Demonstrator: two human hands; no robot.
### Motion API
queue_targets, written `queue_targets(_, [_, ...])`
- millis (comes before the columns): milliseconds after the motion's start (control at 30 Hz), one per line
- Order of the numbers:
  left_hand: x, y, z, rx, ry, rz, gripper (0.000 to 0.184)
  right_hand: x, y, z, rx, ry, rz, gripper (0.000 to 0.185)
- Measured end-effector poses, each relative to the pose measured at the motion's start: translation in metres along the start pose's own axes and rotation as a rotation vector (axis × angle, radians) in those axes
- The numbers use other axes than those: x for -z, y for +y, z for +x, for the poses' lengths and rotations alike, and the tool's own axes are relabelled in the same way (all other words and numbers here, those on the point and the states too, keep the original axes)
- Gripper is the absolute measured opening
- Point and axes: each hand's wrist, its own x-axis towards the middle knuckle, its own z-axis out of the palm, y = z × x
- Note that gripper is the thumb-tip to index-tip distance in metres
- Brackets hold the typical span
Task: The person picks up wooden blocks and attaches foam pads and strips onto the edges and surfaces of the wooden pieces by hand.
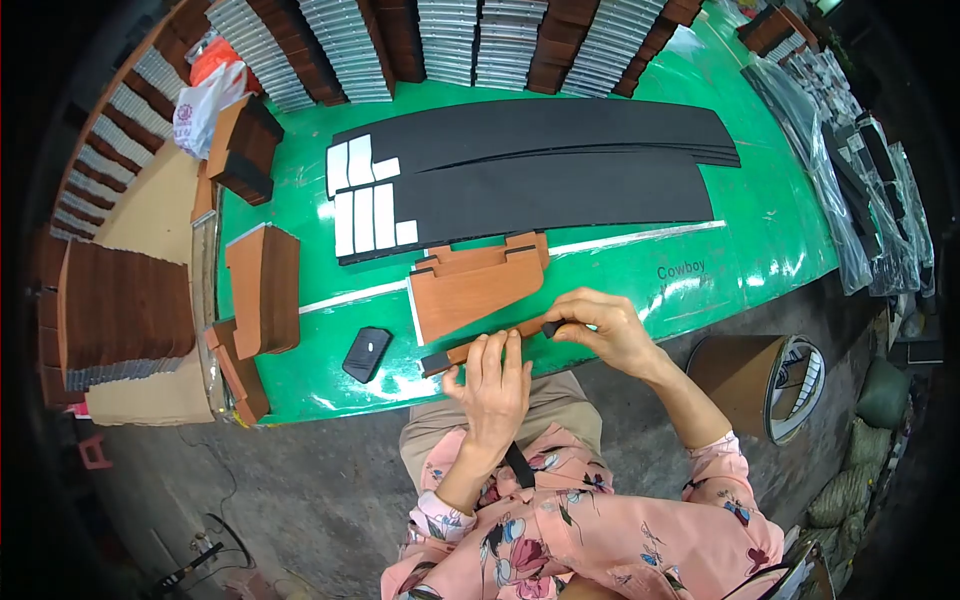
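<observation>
Near the front edge of the green table lies a narrow brown strip (458, 353) with a dark end at its left. My left hand (492, 378) rests on this strip, its fingers stretched out across it. At the strip's right end my right hand (603, 330) pinches a small black piece (552, 328) between thumb and fingers. Just beyond my hands lies a flat brown panel (476, 293) with black-edged notches. A black oval-cornered object (367, 354) is to the left of my left hand.
Long black sheets with white patches (540, 190) lie across the green table (620, 260). Brown blocks (265, 290) are at the left, beside a large brown stack (125, 310). More stacks line the back. Plastic-wrapped parts (810, 180) lie right; a round bin (735, 380) stands below.
</observation>
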Motion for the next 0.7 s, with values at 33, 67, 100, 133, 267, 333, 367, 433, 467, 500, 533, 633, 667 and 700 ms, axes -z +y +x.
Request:
queue_targets(33, [-0.003, 0.0, -0.002, -0.002, 0.012, 0.021, 0.043, -0.002, 0.0, 0.0, 0.0, -0.005, 0.002, 0.022])
queue_targets(67, [-0.006, 0.0, -0.004, -0.004, 0.024, 0.042, 0.043, -0.004, 0.0, 0.0, 0.043, 0.02, -0.047, 0.022])
queue_targets(100, [-0.008, 0.0, -0.006, 0.002, 0.021, 0.043, 0.043, -0.006, 0.001, 0.0, 0.085, 0.046, -0.095, 0.022])
queue_targets(133, [-0.01, -0.001, -0.008, -0.001, 0.036, 0.041, 0.042, -0.009, 0.001, 0.0, 0.083, 0.04, -0.094, 0.022])
queue_targets(267, [-0.013, -0.004, -0.011, -0.004, 0.062, 0.047, 0.039, -0.017, 0.002, 0.003, 0.185, 0.076, -0.332, 0.025])
queue_targets(333, [-0.016, -0.004, -0.014, -0.01, 0.07, 0.047, 0.045, -0.019, 0.002, 0.004, 0.235, 0.092, -0.4, 0.026])
queue_targets(367, [-0.017, -0.004, -0.014, -0.022, 0.082, 0.045, 0.051, -0.019, 0.002, 0.005, 0.254, 0.094, -0.411, 0.027])
queue_targets(433, [-0.018, -0.005, -0.014, -0.024, 0.083, 0.045, 0.05, -0.02, 0.002, 0.006, 0.27, 0.094, -0.425, 0.027])
queue_targets(467, [-0.018, -0.005, -0.014, -0.027, 0.083, 0.049, 0.05, -0.02, 0.002, 0.005, 0.265, 0.09, -0.434, 0.027])
queue_targets(500, [-0.018, -0.006, -0.014, -0.024, 0.082, 0.047, 0.05, -0.021, 0.002, 0.006, 0.26, 0.085, -0.442, 0.026])
queue_targets(533, [-0.018, -0.006, -0.014, -0.028, 0.086, 0.049, 0.049, -0.021, 0.002, 0.006, 0.259, 0.082, -0.443, 0.026])
queue_targets(633, [-0.018, -0.006, -0.014, -0.033, 0.091, 0.053, 0.047, -0.021, 0.002, 0.006, 0.254, 0.076, -0.458, 0.026])
queue_targets(667, [-0.018, -0.006, -0.014, -0.036, 0.093, 0.056, 0.046, -0.022, 0.001, 0.005, 0.239, 0.075, -0.463, 0.027])
queue_targets(700, [-0.018, -0.006, -0.014, -0.035, 0.093, 0.056, 0.046, -0.022, 0.001, 0.005, 0.224, 0.074, -0.469, 0.027])
